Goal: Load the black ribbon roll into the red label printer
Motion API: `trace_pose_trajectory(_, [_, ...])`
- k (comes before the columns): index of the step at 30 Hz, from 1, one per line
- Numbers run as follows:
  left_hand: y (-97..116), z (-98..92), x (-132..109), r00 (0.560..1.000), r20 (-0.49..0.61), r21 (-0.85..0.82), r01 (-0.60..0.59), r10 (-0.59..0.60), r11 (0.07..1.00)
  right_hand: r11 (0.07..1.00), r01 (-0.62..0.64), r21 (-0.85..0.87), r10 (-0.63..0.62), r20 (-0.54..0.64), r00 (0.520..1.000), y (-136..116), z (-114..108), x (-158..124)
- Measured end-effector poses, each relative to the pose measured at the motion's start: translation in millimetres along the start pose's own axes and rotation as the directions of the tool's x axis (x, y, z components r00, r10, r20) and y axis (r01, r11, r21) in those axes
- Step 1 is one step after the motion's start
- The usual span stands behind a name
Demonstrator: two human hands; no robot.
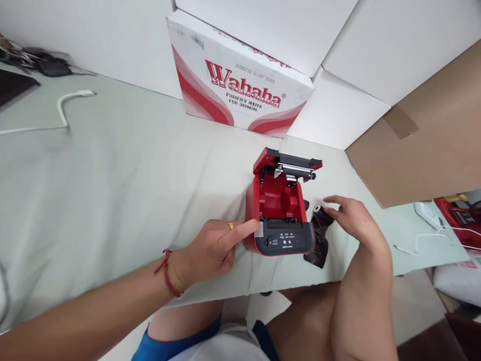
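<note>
A small red and black label printer (280, 240) stands on the cloth-covered table with its lid (291, 163) raised. Its red inner bay (276, 198) holds no roll. My left hand (216, 248) is at the printer's near left corner. Its index finger is stretched out, touching the edge by a pale grey patch, while the other fingers curl loosely. To the printer's right lies a dark, shiny ribbon roll (319, 235) with a white core end, partly unrolled. My right hand (351, 215) is beside that core, thumb and index finger apart, the other fingers mostly hidden.
A Wahaha water carton (244, 80) stands behind the printer against white boxes (338, 105). On the right is a big brown cardboard box (421, 135), with a white cable (417, 243) and a red item (464, 215) nearby. Another white cable (62, 108) and scissors-like tools (45, 60) lie far left.
</note>
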State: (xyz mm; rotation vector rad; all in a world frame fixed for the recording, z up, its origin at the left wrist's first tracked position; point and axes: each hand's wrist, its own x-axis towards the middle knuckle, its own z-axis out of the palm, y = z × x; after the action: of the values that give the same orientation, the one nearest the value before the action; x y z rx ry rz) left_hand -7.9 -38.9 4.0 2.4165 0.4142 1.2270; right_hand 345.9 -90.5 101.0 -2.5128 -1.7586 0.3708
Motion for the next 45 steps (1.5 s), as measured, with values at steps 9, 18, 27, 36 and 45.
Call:
trace_pose_trajectory(9, [0.6,0.6,-1.1,1.0,0.012,0.01,0.016,-0.016,1.0,0.955,0.221,0.196,-0.256,0.175,0.951,-45.9,9.7,2.4])
trace_pose_trajectory(18, [2.4,-0.8,-1.7,0.999,0.022,-0.004,0.027,-0.027,1.0,0.826,0.504,0.254,-0.545,0.13,0.828,12.9,-76.9,-73.7])
trace_pose_trajectory(27, [3.2,-2.4,-0.6,1.0,-0.03,0.042,0.01,-0.008,0.999,0.818,0.479,0.319,-0.491,-0.047,0.87,-76.7,-33.8,-48.5])
trace_pose_trajectory(36, [16.0,-2.2,3.1,0.998,-0.05,0.049,-0.046,0.049,0.998,0.917,0.381,0.121,-0.39,0.066,0.919,-124.7,-6.4,-26.9])
trace_pose_trajectory(45, [15.8,-0.4,-1.2,0.997,0.072,-0.021,-0.018,0.02,1.0,0.864,0.461,0.199,-0.454,-0.087,0.887,-125.3,-11.3,-34.0])
